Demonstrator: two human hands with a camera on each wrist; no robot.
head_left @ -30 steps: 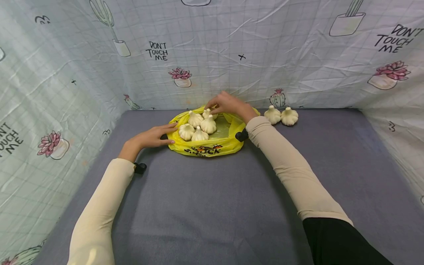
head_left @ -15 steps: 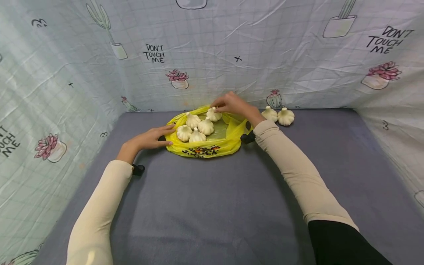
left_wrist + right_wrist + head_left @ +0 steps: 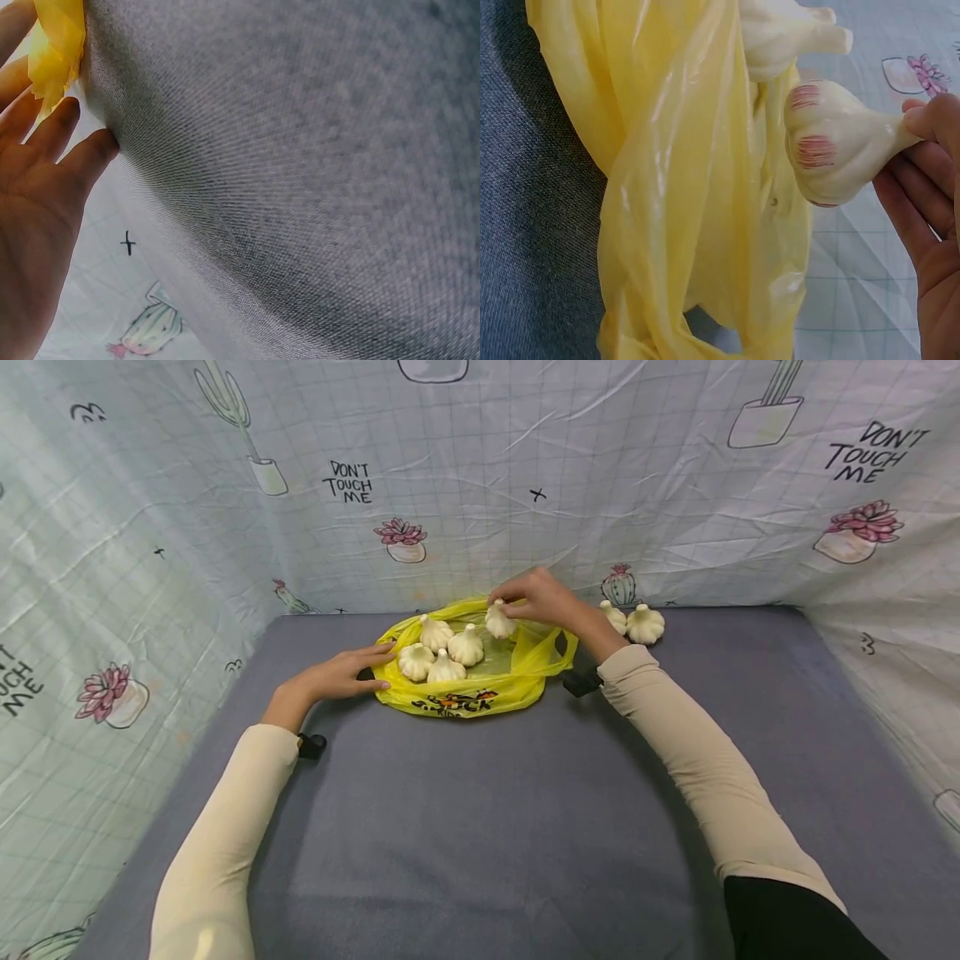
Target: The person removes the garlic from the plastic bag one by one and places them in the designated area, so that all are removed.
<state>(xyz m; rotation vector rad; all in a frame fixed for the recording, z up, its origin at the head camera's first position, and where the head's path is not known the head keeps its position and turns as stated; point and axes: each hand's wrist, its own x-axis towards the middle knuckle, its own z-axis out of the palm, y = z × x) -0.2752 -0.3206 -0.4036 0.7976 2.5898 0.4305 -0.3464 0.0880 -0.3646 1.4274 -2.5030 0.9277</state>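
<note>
My right hand (image 3: 542,599) pinches a garlic bulb (image 3: 829,146) by its stem, over the back right of the open yellow plastic bag (image 3: 480,700). In the right wrist view the bulb hangs beside the bag's rim, pink streaks on its side. My left hand (image 3: 337,675) lies at the bag's left end, fingers straight against it and thumb at its front. The left wrist view has the left fingers (image 3: 90,154) behind a yellow edge of the bag. Inside the bag, several more garlic bulbs (image 3: 467,647) sit towards the left.
Two garlic bulbs (image 3: 646,625) stand on the grey table cloth (image 3: 450,827) right of the bag, one partly hidden by my right wrist. A printed curtain (image 3: 480,460) rises directly behind the table and along both sides.
My right hand has lifted the garlic bulb from the bag's back and carried it a little to the right. The left hand has stayed at the bag.
</note>
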